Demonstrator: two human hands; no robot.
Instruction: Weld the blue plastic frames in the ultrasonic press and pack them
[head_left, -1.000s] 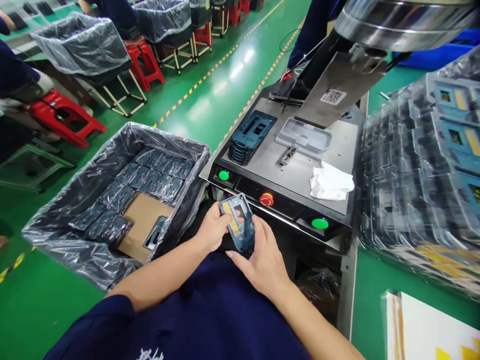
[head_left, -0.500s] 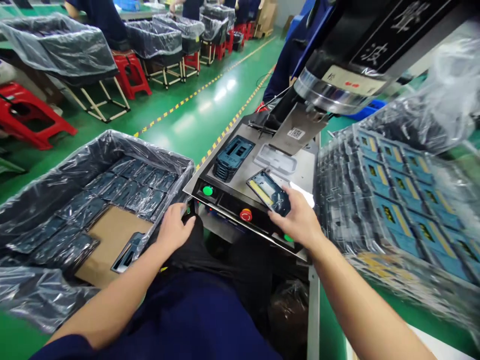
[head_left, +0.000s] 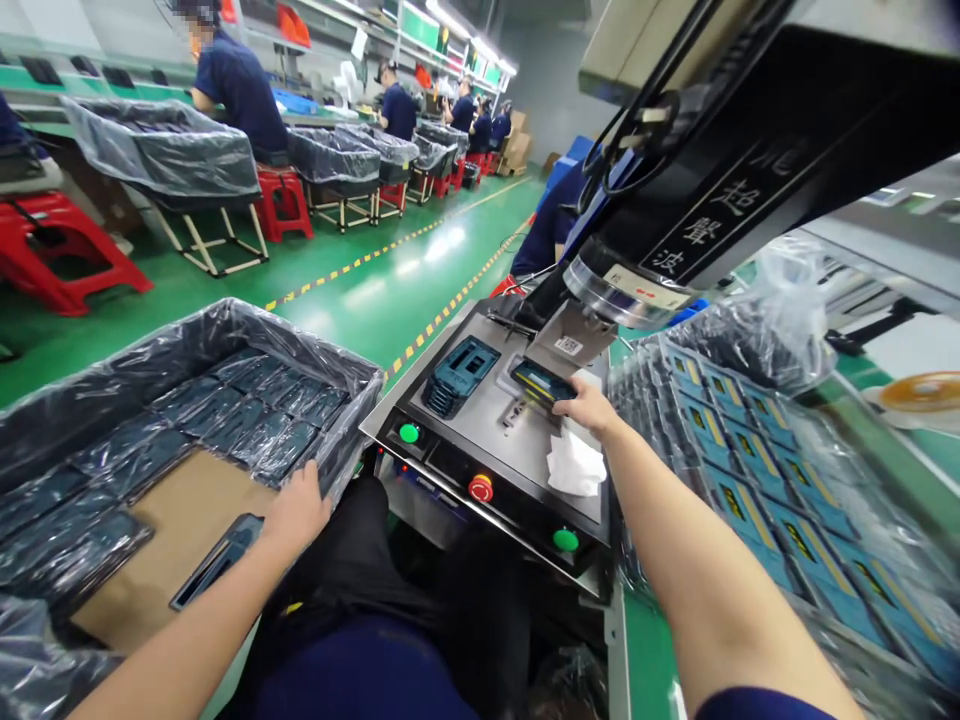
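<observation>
My right hand [head_left: 589, 408] is stretched out over the machine's steel plate [head_left: 517, 440] and grips a dark blue plastic frame part [head_left: 541, 383], held over the grey fixture under the press head [head_left: 626, 290]. My left hand [head_left: 298, 510] rests on the rim of the plastic-lined bin [head_left: 202, 340] at my left, fingers curled over the edge, with nothing seen in them. A stack of the same blue frames [head_left: 459, 373] sits on the plate's far left. A single frame [head_left: 214, 560] lies on the cardboard sheet [head_left: 172, 520] inside the bin.
The panel has a left green button [head_left: 409, 433], a red stop button [head_left: 480, 487] and a right green button [head_left: 565, 540]. A white cloth [head_left: 574, 464] lies on the plate. Bagged trays of blue parts [head_left: 757, 450] stand at right. Seated workers and red stools line the far aisle.
My right hand carried the frame from my lap up to the fixture under the press head. My left hand let go of it and moved left to the bin's rim.
</observation>
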